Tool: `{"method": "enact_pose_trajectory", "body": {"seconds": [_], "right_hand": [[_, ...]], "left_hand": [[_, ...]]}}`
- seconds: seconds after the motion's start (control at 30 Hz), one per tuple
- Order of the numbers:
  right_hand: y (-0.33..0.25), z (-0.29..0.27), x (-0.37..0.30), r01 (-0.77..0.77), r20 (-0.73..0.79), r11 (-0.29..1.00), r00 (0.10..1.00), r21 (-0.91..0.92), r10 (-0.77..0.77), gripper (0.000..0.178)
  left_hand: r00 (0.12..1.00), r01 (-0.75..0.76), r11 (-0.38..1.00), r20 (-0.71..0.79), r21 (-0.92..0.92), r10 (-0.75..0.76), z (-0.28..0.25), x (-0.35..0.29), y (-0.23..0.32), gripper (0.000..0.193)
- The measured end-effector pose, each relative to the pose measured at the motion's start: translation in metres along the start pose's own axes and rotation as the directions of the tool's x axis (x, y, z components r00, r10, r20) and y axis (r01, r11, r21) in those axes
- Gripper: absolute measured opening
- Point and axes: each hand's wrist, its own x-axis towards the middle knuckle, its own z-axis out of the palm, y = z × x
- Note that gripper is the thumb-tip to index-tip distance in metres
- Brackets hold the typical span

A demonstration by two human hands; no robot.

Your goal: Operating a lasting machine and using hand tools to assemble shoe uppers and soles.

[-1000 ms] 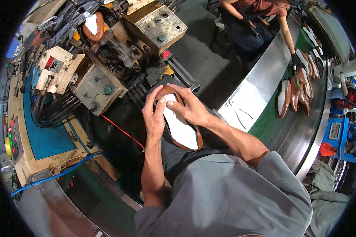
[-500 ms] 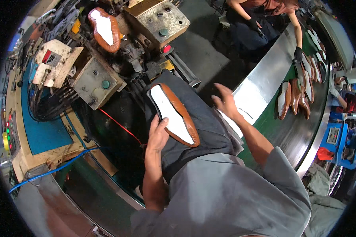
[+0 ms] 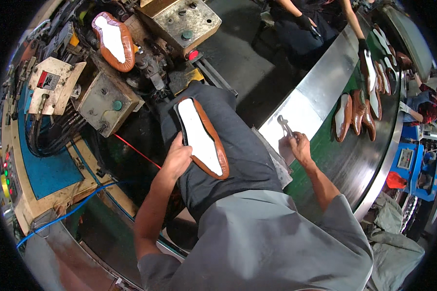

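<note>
A brown leather shoe upper (image 3: 219, 154) with a white insole (image 3: 199, 131) facing up rests on my dark-clad thighs. My left hand (image 3: 178, 156) grips its near left edge, the thumb lying over the insole. To the right, my right hand (image 3: 300, 146) is closed around the handle of a metal hand tool that looks like pincers (image 3: 283, 124). Its hooked head points away from me above the shiny metal ledge, apart from the shoe. Whether the jaws of the tool are parted is too small to tell.
Another brown shoe (image 3: 115, 42) sits sole-up on the machine ahead left, beside control boxes (image 3: 182, 24). Several brown shoes (image 3: 357, 111) lie on the green conveyor (image 3: 320, 169) at right. A co-worker's gloved hand (image 3: 363, 46) reaches there. A blue hose (image 3: 77, 206) crosses at left.
My right hand, empty and spread before, has come down and closed on the pincers. The shoe on my lap has shifted slightly left in view, still in my left hand.
</note>
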Motion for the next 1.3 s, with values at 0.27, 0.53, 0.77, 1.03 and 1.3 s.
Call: {"method": "enact_pose_trajectory", "body": {"seconds": [0.27, 0.53, 0.77, 1.03, 1.3], "right_hand": [[-0.121, -0.019, -0.001, -0.184, 0.412, 0.901, 0.911, 0.393, 0.006, 0.052], [-0.266, -0.003, -0.010, 0.669, 0.570, 0.742, 0.593, 0.044, -0.569, 0.045], [-0.292, 0.014, 0.025, 0.717, 0.621, 0.697, 0.547, 0.000, -0.562, 0.044], [-0.329, 0.027, 0.066, 0.826, 0.738, 0.562, 0.406, -0.045, -0.539, 0.038], [-0.300, 0.052, 0.077, 0.870, 0.547, 0.494, 0.412, 0.003, -0.729, 0.049]], "left_hand": [[0.996, 0.060, 0.998, -0.063, 0.033, -0.058, 0.027, -0.017, -0.007, 0.060], [0.999, 0.028, 0.999, 0.015, -0.019, -0.028, -0.001, -0.005, 0.000, 0.062], [0.986, -0.093, 0.985, -0.127, 0.143, 0.111, 0.025, 0.002, 0.000, 0.080], [0.928, -0.257, 0.919, -0.190, 0.300, 0.321, 0.029, 0.024, -0.029, 0.079], [0.924, -0.268, 0.911, -0.185, 0.313, 0.336, 0.016, 0.033, -0.033, 0.083]]}}
